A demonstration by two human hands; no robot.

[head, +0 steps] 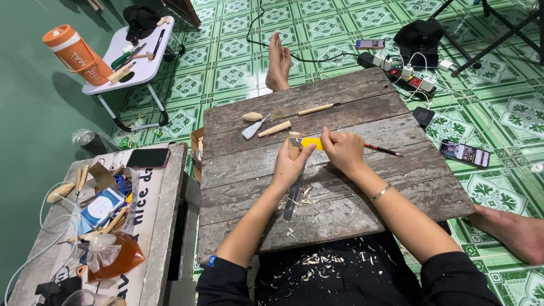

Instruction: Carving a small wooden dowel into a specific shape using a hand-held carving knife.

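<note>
- Now the left hand (292, 164) grips a wood piece (294, 143) upright on the counter (340, 187).
- Right hand (341, 148) pinches a yellow sheet (312, 143) against it.
- Shavings (303, 195) and a pencil (381, 149) lie near.

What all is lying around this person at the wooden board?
wooden board: one, grey, over the lap
wood piece: one, tan, in left hand
yellow piece: one, at right hand
pencil: one, red, on board
carving tools: about three, wood-handled, far side of board
shavings: many, pale, on lap
phones: four, on floor and side bench
jug: one, orange, on small white table
left hand: one, gripping wood piece
right hand: one, pinching yellow piece
</note>
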